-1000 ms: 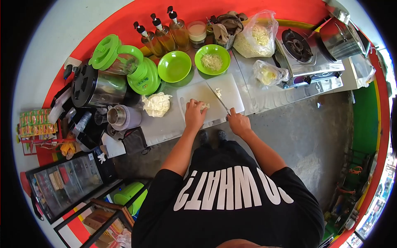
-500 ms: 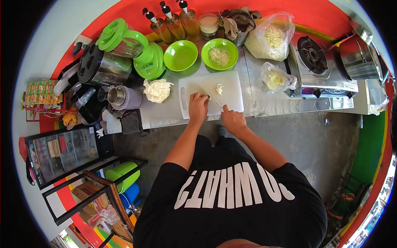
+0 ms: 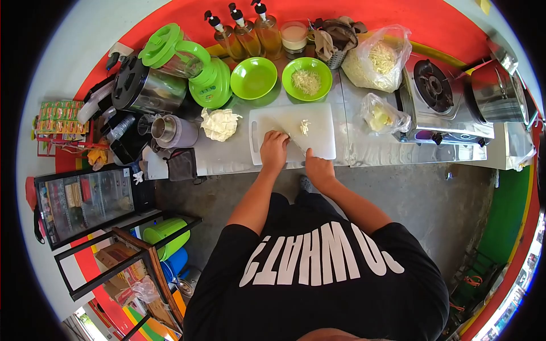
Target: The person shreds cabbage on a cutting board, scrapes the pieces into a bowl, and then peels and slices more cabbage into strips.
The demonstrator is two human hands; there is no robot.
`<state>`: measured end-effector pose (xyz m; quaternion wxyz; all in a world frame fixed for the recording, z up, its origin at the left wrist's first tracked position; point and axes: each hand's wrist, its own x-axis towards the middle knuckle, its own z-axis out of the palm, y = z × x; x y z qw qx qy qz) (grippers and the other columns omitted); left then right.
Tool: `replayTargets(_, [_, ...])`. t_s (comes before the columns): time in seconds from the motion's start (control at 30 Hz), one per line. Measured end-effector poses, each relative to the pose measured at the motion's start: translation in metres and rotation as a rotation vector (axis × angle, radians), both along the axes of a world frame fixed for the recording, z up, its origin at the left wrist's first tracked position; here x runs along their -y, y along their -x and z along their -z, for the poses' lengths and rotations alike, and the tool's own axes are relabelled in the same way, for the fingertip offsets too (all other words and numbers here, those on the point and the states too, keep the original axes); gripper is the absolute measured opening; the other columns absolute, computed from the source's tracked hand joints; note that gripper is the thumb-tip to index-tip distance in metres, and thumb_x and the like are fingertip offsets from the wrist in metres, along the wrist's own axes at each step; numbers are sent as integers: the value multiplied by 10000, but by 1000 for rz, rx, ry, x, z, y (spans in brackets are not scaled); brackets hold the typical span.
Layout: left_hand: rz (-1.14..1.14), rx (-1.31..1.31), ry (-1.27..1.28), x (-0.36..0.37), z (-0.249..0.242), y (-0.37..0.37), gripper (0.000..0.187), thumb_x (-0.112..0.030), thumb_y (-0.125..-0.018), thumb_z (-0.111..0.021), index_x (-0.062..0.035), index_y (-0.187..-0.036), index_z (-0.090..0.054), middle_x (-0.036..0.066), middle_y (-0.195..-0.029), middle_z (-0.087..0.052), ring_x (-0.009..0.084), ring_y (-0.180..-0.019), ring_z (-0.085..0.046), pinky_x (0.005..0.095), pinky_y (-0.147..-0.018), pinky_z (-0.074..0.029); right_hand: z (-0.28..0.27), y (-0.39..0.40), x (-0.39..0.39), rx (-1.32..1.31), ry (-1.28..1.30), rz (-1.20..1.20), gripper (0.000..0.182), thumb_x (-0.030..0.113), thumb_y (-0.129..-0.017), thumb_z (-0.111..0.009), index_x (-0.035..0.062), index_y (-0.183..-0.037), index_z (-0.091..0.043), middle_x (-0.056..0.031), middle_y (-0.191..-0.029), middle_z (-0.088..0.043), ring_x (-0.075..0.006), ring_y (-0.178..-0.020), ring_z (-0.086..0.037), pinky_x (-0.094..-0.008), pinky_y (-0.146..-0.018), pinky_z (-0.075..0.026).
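Observation:
My right hand point(image 3: 319, 167) is closed round the handle of a knife point(image 3: 298, 145), whose thin blade slants up and left across the white cutting board point(image 3: 324, 128). Beside the blade, my left hand point(image 3: 274, 149) rests on the board with its fingers curled and pressed together. Whatever they pinch is too small to name. A little heap of pale shreds point(image 3: 305, 127) lies on the board above the knife. Left of the board sits a pale crumpled, leafy-looking lump point(image 3: 220, 124).
Behind the board stand a green bowl point(image 3: 253, 78) and another green bowl with pale shreds point(image 3: 307, 82). A green blender point(image 3: 209, 82) and pump bottles point(image 3: 248, 37) line the back. Rightward are bags of shreds point(image 3: 381, 59) and a gas stove point(image 3: 435, 85).
The whole view has shifted slightly, so the counter things sit a little lower and further right. Both hands stay at the board, the knife still in my right hand.

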<state>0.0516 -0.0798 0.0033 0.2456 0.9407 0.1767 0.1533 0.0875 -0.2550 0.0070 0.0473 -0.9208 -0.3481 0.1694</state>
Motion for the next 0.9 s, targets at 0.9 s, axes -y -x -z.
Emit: replayTargets(0.9, [-2, -47, 8, -1, -4, -1, 108, -64, -834, -718, -119, -927, -721, 10, -1017, -693, 259, -1090, -620, 392, -854, -537, -17, 0, 2, -164, 11, 7, 222, 131, -982, -515, -3, -1154, -474, -188, -806, -734, -349, -758, -756, -448, -633, -608])
